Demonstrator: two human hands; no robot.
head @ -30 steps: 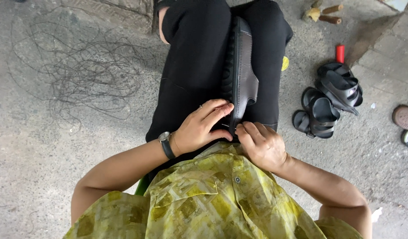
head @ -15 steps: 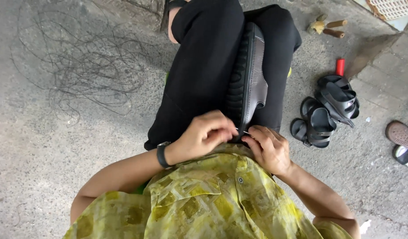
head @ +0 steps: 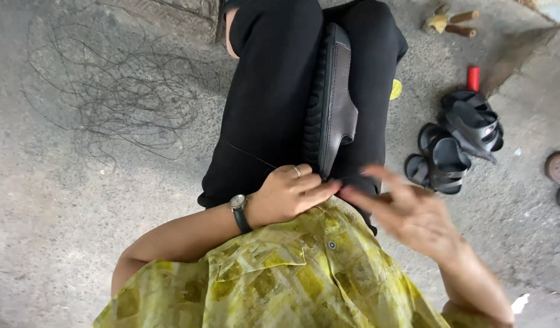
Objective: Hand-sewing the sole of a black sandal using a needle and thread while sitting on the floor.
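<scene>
- A tangle of thin dark thread (head: 119,97) lay spread over the concrete floor (head: 61,231) at the far left, well apart from both hands.
- The left hand (head: 289,194), with a wristwatch (head: 238,209) on its wrist and a ring on one finger, rested on the black trousers (head: 274,103) with its fingers curled together at the near end of the black sandal (head: 333,103); it seemed to pinch that end or a thread there, though the contact itself was hidden.
- The sandal stood on edge between the thighs, its long axis running from near to far, so it lay straight out beyond the left fingertips.
- The left hand was the nearer of the two to the sandal.
- The right hand (head: 407,209) was blurred, its fingers spread apart and empty as far as could be made out, hanging just right of the sandal's near end and close beside the left fingertips.
- Farther right on the floor sat a heap of black sandals (head: 456,143), a small red cylinder (head: 473,78) beyond them, and a yellow disc (head: 395,89) by the knee.
</scene>
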